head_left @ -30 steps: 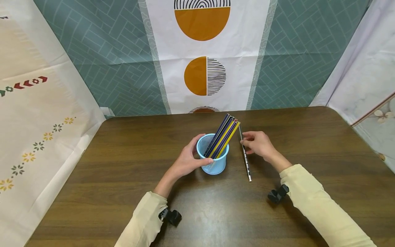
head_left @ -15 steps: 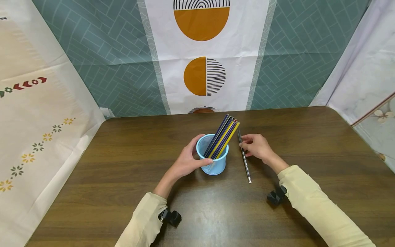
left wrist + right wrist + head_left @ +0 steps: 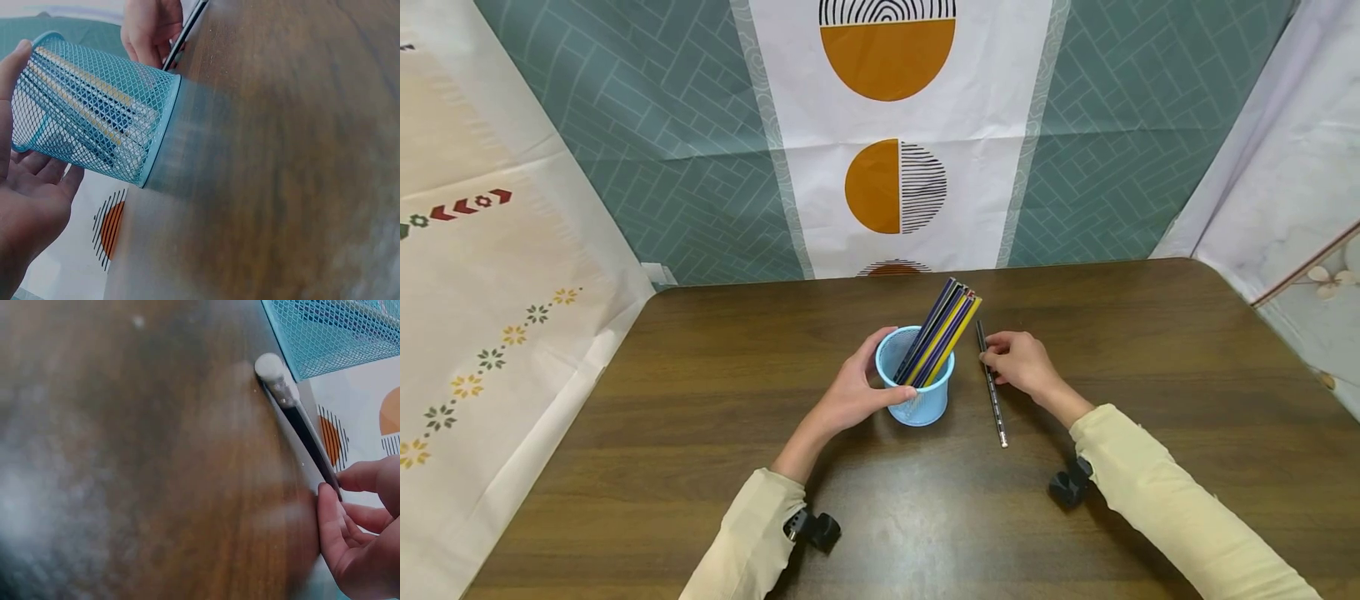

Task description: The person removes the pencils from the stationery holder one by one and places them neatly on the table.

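Note:
A light blue mesh pencil cup (image 3: 919,407) stands upright on the table, with several dark and yellow pencils (image 3: 942,333) leaning to the right inside it. My left hand (image 3: 850,396) grips the cup from the left, thumb across its near side and fingers behind. To the right of the cup, a single dark pencil (image 3: 995,408) lies on the table, its white eraser (image 3: 270,366) toward me. My right hand (image 3: 1022,365) pinches this pencil between thumb and fingers, past its middle toward the far end. In the left wrist view, the mesh cup (image 3: 94,106) partly hides the pencil.
The brown wooden table (image 3: 737,350) extends to both sides of the hands. Behind it hangs a patterned green and white cloth (image 3: 715,167). Black wrist cameras sit on both cuffs, the left camera (image 3: 816,529) and the right camera (image 3: 1070,486) low over the table.
My right hand has shifted slightly toward me and to the left, and the lone pencil has slid a little the same way. My left hand and the cup have stayed nearly still.

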Demonstrator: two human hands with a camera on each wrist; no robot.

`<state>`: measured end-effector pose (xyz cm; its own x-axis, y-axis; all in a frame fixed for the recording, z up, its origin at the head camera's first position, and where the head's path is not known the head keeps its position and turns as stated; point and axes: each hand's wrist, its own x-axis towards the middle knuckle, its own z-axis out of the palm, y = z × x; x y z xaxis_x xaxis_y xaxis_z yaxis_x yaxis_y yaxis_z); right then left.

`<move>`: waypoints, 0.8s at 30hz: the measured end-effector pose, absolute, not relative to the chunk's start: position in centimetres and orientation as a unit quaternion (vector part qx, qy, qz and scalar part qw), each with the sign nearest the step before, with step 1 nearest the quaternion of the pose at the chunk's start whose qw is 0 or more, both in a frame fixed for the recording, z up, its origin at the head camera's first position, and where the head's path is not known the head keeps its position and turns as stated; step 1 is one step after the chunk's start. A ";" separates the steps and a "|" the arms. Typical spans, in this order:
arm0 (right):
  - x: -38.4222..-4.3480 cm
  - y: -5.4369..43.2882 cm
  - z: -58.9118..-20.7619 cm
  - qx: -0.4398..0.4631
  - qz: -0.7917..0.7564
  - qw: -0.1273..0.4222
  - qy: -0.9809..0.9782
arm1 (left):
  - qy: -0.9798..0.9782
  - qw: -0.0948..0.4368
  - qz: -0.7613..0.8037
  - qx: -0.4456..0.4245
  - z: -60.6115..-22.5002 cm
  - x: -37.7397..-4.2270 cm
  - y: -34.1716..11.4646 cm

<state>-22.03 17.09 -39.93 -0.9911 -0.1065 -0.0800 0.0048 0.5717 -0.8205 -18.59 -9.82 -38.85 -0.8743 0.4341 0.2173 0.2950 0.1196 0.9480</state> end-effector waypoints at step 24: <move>-21.9 16.6 -40.3 -0.026 -0.436 0.028 0.899 | 0.754 0.058 0.610 0.235 -38.7 -18.4 -9.9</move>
